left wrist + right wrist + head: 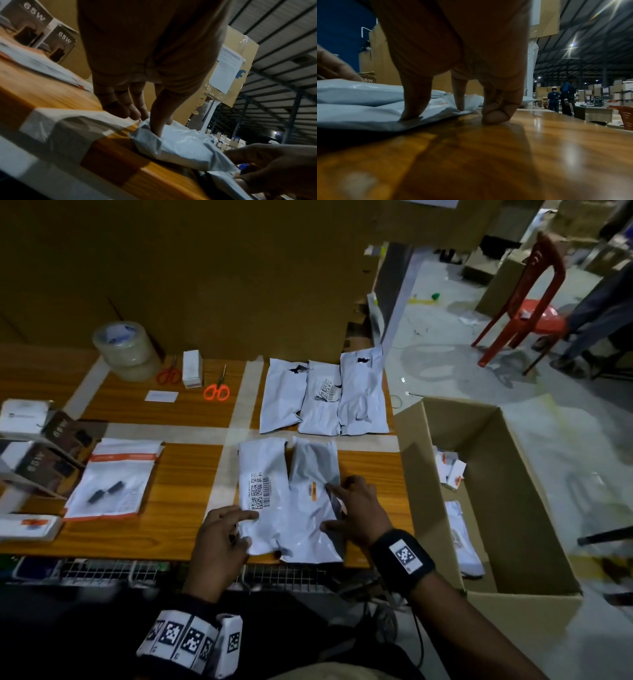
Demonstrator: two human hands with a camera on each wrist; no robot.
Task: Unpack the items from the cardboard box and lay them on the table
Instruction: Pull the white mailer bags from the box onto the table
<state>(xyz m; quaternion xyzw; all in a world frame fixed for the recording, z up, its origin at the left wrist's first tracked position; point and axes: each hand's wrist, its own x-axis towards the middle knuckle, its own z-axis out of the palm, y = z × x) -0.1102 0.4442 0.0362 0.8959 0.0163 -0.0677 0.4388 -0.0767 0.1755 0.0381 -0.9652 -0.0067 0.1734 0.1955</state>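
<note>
Two grey plastic mailers lie side by side at the front of the wooden table (178, 474). My left hand (243, 525) (147, 121) touches the near end of the barcoded left mailer (263, 474) (180, 147), thumb pressing into it. My right hand (329, 506) (436, 113) presses thumb and forefinger flat on the right mailer (308, 508) (359, 116); its other fingers rest curled on the tabletop. Three more mailers (325, 395) lie in a row behind. The open cardboard box (513, 474) stands right of the table with mailers (464, 542) inside.
At the table's left are 65W boxes (65, 433), a white orange-edged mailer (113, 477), tape rolls (125, 347), a small white box (191, 369) and two orange scissors (216, 390). A cardboard wall (205, 268) backs the table. A red chair (527, 302) and a seated person (599, 313) are at the far right.
</note>
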